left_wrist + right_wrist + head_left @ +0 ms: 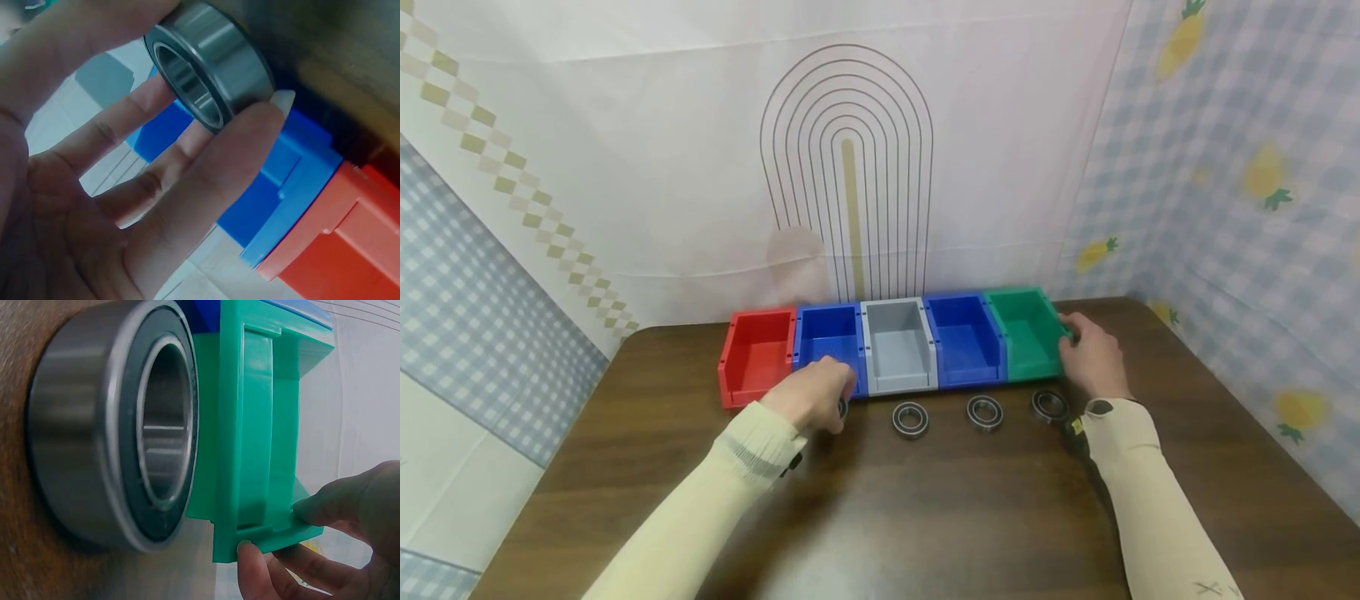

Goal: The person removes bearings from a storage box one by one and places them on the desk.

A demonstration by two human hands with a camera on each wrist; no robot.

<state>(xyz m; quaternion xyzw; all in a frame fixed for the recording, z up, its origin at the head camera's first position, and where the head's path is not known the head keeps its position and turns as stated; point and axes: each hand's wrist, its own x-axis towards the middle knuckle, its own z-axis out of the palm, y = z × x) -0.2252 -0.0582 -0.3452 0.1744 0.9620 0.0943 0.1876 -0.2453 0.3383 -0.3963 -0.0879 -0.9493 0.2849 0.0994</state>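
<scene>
My left hand pinches a ball bearing between thumb and finger, in front of the left blue bin. In the left wrist view the bearing is tilted, its dark seal and bore showing. On the right, my right hand grips the side wall of the green bin, thumb inside and fingers outside. Another bearing lies flat on the table before the green bin, close to the right wrist.
Beside the green bin, a red bin, a grey bin and a second blue bin complete the row. Two more bearings lie before it, one bearing near grey, one bearing near blue. Cloth hangs behind the table.
</scene>
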